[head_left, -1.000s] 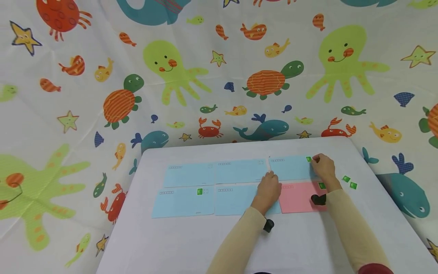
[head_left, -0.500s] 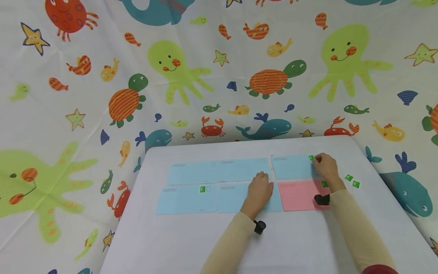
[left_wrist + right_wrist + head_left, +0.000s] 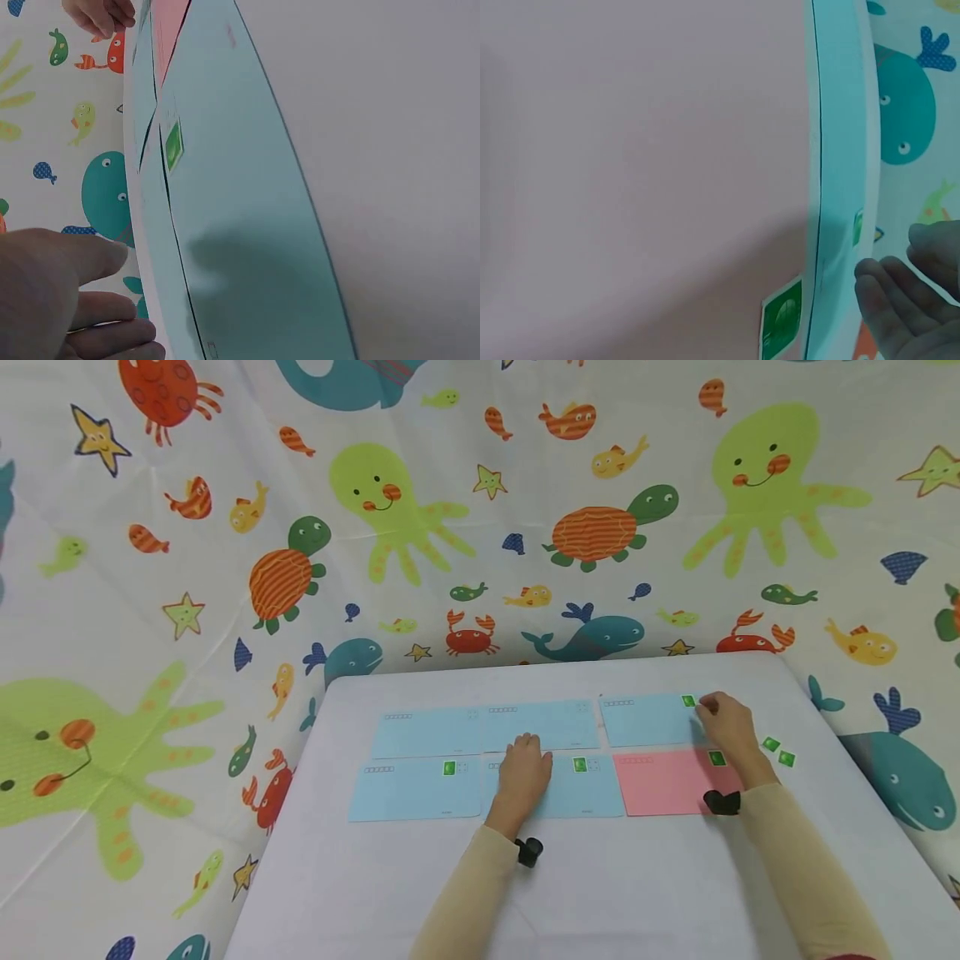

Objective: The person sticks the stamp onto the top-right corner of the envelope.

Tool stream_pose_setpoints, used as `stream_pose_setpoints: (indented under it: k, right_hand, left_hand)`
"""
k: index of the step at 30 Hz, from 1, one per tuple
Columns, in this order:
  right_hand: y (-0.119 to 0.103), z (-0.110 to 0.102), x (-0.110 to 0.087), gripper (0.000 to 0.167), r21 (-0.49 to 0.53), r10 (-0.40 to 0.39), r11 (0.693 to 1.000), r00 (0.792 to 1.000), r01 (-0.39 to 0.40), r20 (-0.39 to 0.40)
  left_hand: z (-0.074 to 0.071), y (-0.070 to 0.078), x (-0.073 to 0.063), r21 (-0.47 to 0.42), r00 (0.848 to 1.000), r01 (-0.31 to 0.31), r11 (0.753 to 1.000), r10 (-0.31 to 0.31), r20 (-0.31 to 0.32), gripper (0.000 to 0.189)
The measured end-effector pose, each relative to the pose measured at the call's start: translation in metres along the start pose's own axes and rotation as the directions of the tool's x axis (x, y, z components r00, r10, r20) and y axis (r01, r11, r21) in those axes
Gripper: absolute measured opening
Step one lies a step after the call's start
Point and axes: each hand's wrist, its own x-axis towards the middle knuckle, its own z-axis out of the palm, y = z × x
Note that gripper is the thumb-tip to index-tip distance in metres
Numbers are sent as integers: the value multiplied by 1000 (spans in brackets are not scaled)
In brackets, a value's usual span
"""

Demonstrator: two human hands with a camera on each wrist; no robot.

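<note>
My left hand hovers close over the lower middle blue envelope, fingers relaxed. In the left wrist view, its thumb and fingers stand apart with nothing between them, and a green stamp lies farther along that envelope. Just right of the green stamp on the upper right blue envelope is my right hand. Seen from the right wrist, its fingers bend loosely, apart from the thumb and holding nothing. Below it lies a pink envelope with another green stamp, partly covered by the forearm.
Two loose green stamps, one behind the other, lie right of my right hand. Two blue envelopes without green stamps, left and middle, fill the back row. A stamped blue envelope lies front left on the white table.
My left hand has moved left from the gap beside the pink envelope, uncovering the stamp on the lower middle blue envelope. My right hand has drawn slightly away from the upper right stamp.
</note>
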Motion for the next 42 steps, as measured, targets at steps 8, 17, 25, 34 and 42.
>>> stream_pose_setpoints:
  k: [8, 17, 25, 34, 42]
  right_hand:
    - [8, -10, -15, 41, 20, -39, 999, 994, 41, -101]
    - [22, -23, -24, 45, 12, 37, 999, 984, -36, -173]
    - [37, -29, -34, 47, -10, 65, 998, 969, -69, -238]
    - [57, -39, -45, 52, 55, 129, 991, 959, -119, -253]
    - [67, -43, -47, 56, 79, 229, 973, 948, -217, -220]
  left_hand:
    - [-2, -37, 2, -5, 999, 37, 999, -37, -20, 41]
    - [-2, -68, 8, 100, 997, 33, 994, -26, -71, 47]
    - [-3, -86, 11, 28, 995, 98, 995, -98, -10, 53]
    - [-1, -90, 13, 53, 995, 97, 994, -99, 30, 46]
    - [0, -91, 13, 96, 997, 81, 992, -81, -2, 43]
